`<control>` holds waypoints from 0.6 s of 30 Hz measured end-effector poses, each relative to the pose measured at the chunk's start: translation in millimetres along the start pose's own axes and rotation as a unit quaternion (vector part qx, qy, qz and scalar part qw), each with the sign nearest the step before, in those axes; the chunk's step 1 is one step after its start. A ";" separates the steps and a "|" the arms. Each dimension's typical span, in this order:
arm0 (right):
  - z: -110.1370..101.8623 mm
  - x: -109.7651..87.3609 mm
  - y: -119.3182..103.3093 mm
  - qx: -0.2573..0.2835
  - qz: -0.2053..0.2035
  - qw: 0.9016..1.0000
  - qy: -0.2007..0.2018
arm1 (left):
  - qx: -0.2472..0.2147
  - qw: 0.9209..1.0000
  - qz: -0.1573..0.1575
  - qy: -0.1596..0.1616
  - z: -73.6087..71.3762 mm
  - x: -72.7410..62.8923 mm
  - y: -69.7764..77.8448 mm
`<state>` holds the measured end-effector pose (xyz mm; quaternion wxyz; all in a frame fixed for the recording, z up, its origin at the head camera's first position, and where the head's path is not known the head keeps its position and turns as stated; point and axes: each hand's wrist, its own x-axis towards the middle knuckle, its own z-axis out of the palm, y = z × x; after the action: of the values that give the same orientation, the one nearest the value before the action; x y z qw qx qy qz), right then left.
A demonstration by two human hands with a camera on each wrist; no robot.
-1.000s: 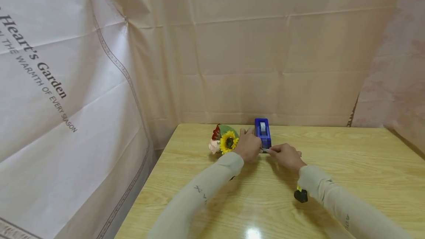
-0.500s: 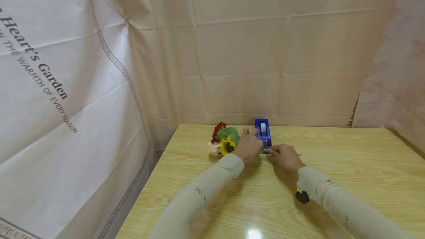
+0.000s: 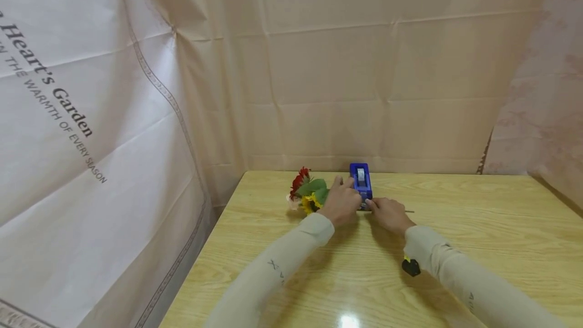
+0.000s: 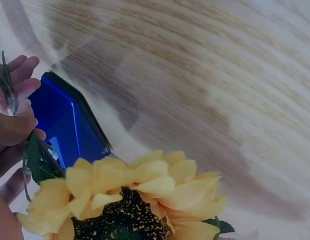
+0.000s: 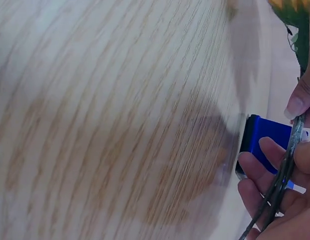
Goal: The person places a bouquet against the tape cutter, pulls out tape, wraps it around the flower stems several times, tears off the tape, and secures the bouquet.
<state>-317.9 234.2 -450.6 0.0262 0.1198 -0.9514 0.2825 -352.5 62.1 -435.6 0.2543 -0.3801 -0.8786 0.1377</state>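
My left hand (image 3: 340, 201) pinches the stems of a small bunch of artificial flowers, close below the blooms. A yellow sunflower (image 4: 119, 205), a red flower (image 3: 299, 182) and a pale pink rose (image 3: 293, 202) stick out to its left, with green leaves (image 3: 313, 185). On the other side my right hand (image 3: 389, 214) holds the lower stems (image 5: 281, 185) between thumb and fingers. Where the hands meet, the stems look glossy, as if wrapped in clear tape (image 5: 297, 131). Just behind the hands stands a blue tape dispenser (image 3: 366, 191) with a roll in it.
The wooden table (image 3: 478, 216) ends at a back edge near the dispenser, against a hanging beige cloth (image 3: 328, 90). A printed white cloth (image 3: 91, 115) hangs at the left. Beneath my right wrist hangs a black device (image 3: 411, 267).
The bunch has turned about its stems: the red flower and leaves have come up, and the sunflower now faces lower. My right thumb has shifted along the stems; the dispenser stays put.
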 end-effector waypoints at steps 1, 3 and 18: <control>-0.1 0.1 -0.3 0.001 0.001 1.000 0.002 | -0.002 1.000 -0.001 0.002 0.8 -0.3 -0.2; -0.4 0.5 -0.4 0.010 0.012 1.000 0.002 | -0.006 1.000 -0.003 0.005 2.6 -0.4 -0.5; -4.2 7.6 3.2 0.052 0.056 0.997 0.031 | -0.115 0.988 -0.058 -0.085 7.1 8.8 -5.2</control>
<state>-326.1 237.4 -447.9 0.0331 0.0590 -0.9394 0.3360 -364.6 64.7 -436.2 0.1403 -0.3422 -0.9276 0.0524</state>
